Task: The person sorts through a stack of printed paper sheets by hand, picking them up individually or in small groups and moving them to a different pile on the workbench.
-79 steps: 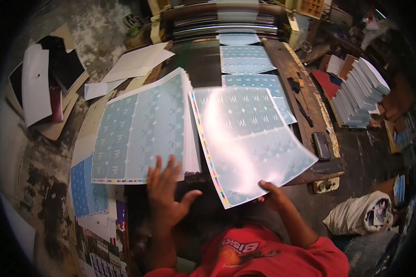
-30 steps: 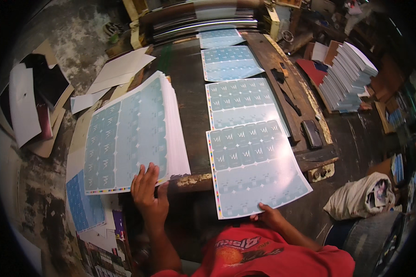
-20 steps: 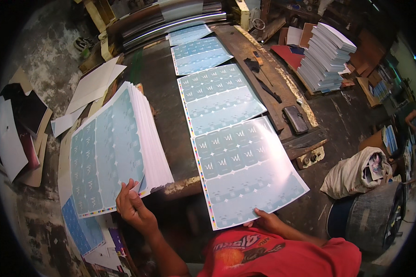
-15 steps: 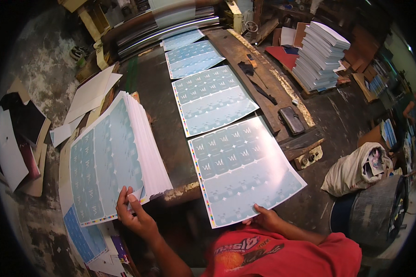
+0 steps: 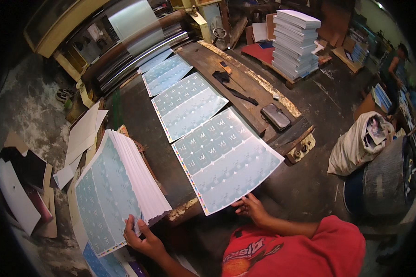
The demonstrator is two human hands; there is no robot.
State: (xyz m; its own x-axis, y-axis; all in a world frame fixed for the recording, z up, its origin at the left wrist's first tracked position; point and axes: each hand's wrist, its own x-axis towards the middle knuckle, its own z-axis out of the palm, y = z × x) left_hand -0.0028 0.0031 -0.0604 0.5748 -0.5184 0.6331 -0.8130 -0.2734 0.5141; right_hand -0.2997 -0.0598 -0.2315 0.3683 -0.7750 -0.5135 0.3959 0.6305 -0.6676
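A thick stack of printed sheets (image 5: 108, 194) stands at the left, its top sheet pale blue-green. My left hand (image 5: 145, 237) is at the near corner of this stack, thumb and fingers apart, fingertips against the top sheet. To the right, a row of similar printed sheets leads to metal rollers. The nearest printed sheet (image 5: 226, 161) lies at the table's front, its near end over the edge. Just below that end is my right hand (image 5: 252, 207), fingers loosely apart. Whether a fingertip touches the sheet I cannot tell.
A roller machine (image 5: 148, 60) stands beyond the table (image 5: 129, 111). A dark case (image 5: 276, 116) and an orange-black tool (image 5: 225, 67) lie on its right side. Past it are a tall paper stack (image 5: 295, 46), a white sack (image 5: 359, 143), a drum (image 5: 386, 180) and another person (image 5: 394, 67).
My right hand has come off the nearest sheet's edge, which it gripped before. My left hand stays at the stack's corner, its grip looser. The whole view has turned.
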